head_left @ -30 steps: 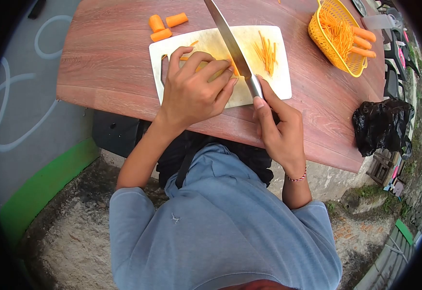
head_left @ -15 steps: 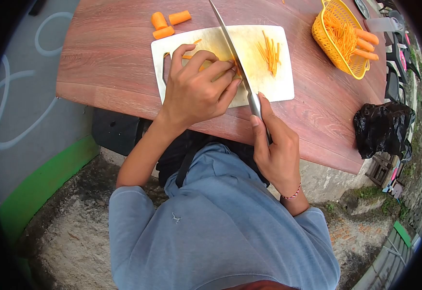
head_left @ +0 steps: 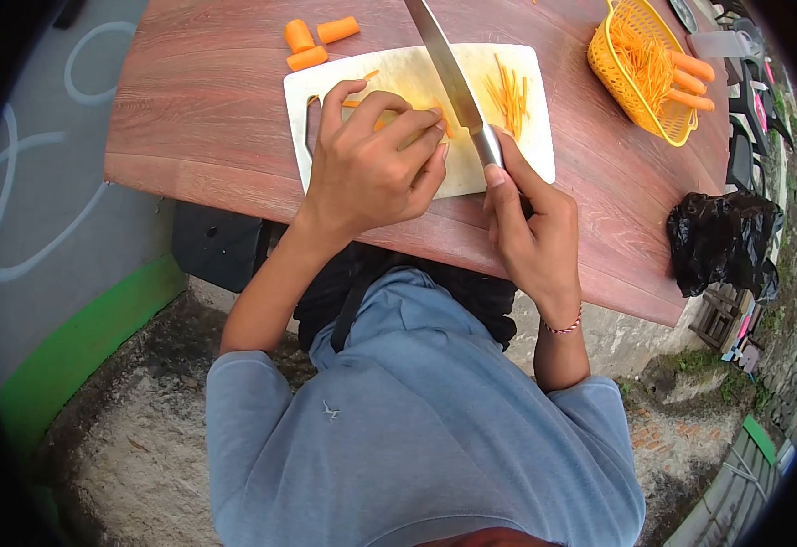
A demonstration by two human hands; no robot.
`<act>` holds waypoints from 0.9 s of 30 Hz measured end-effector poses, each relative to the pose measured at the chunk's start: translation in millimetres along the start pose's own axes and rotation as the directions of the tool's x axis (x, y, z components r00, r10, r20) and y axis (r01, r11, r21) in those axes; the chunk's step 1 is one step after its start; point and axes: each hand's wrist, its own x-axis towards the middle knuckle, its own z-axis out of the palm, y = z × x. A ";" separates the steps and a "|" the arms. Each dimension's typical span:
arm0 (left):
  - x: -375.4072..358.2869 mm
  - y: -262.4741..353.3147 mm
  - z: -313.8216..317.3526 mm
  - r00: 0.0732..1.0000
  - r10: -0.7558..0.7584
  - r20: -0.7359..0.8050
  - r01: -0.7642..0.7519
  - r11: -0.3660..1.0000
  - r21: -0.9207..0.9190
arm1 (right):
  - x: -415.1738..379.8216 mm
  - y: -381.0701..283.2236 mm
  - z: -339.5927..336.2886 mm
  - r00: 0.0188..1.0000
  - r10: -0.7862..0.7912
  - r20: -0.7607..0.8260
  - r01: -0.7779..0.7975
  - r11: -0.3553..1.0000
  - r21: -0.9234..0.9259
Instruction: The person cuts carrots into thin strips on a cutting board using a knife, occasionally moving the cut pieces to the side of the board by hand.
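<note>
On the white cutting board [head_left: 539,164], my left hand [head_left: 371,155] has bent fingers holding down a carrot piece [head_left: 447,126], which they mostly hide. My right hand [head_left: 537,219] grips the handle of a kitchen knife [head_left: 453,77]. Its blade slants up and away over the board, just right of the left fingertips and apart from them, with its broad side showing. Cut carrot strips [head_left: 509,98] lie to the right of the blade. Beyond the board's far left corner are carrot chunks [head_left: 299,36].
A yellow plastic basket [head_left: 605,73] with shredded carrot [head_left: 643,64] and whole carrots [head_left: 690,84] stands on the wooden table [head_left: 189,109] at the right. A black plastic bag [head_left: 722,242] hangs near the table's right edge. A clear container [head_left: 722,44] is behind the basket.
The knife has moved right, away from my left fingertips, and its blade has turned to show more of its side. My right hand shifted right with it; my left hand stayed nearly still.
</note>
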 end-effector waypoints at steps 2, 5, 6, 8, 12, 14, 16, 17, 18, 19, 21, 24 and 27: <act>-0.2 0.1 0.3 1.000 -0.001 0.003 0.001 1.000 -0.003 | -9.8 3.3 1.5 0.999 -0.039 -0.001 0.039 0.998 0.048; 0.3 0.2 1.6 1.000 -0.005 -0.002 0.005 1.000 -0.007 | -19.3 -2.2 3.3 0.999 -0.042 -0.007 0.042 0.999 0.027; 0.3 0.2 1.5 1.000 -0.003 -0.003 0.003 1.000 -0.006 | -21.4 -2.5 4.1 0.999 -0.041 -0.007 0.041 0.999 0.027; -0.2 0.1 1.5 1.000 0.000 -0.005 0.000 1.000 -0.004 | -24.5 -1.9 5.5 0.999 -0.051 -0.016 0.052 0.998 0.035; -0.1 -0.3 2.0 1.000 0.005 -0.009 -0.005 1.000 -0.003 | -35.3 -2.8 5.7 0.998 -0.054 -0.011 0.054 0.998 0.011; -0.2 -0.4 2.1 1.000 0.005 -0.007 -0.005 1.000 -0.003 | -40.0 -5.6 4.9 0.999 -0.034 0.001 0.034 0.999 -0.002; -0.2 -1.1 2.2 1.000 0.009 -0.007 -0.009 1.000 -0.001 | -43.2 -11.5 -0.1 0.999 0.003 0.033 -0.002 0.999 -0.032; 0.0 -1.4 2.4 1.000 0.006 -0.004 -0.006 1.000 -0.001 | -44.4 -12.7 -2.1 0.997 0.040 0.062 -0.036 0.997 -0.063; 0.3 -1.4 2.7 1.000 0.010 -0.009 -0.010 1.000 -0.002 | -45.8 -10.9 -2.6 0.997 0.042 0.066 -0.038 0.997 -0.063; 0.3 -1.5 2.7 1.000 0.013 -0.015 -0.013 1.000 -0.003 | -47.3 -8.2 -2.8 0.998 0.020 0.058 -0.018 0.999 -0.041; 1.0 -1.6 2.0 1.000 0.013 -0.015 -0.013 1.000 0.001 | -50.1 -6.9 -3.5 0.999 0.002 0.054 -0.001 1.000 -0.021; 0.9 -1.0 2.2 1.000 0.020 -0.013 -0.020 1.000 0.004 | -52.7 -8.8 -4.0 0.997 0.036 0.064 -0.034 0.999 -0.027; 2.1 -1.5 2.7 1.000 0.026 -0.008 -0.026 1.000 0.008 | -49.5 -12.3 5.2 0.999 -0.030 0.029 0.033 0.994 -0.101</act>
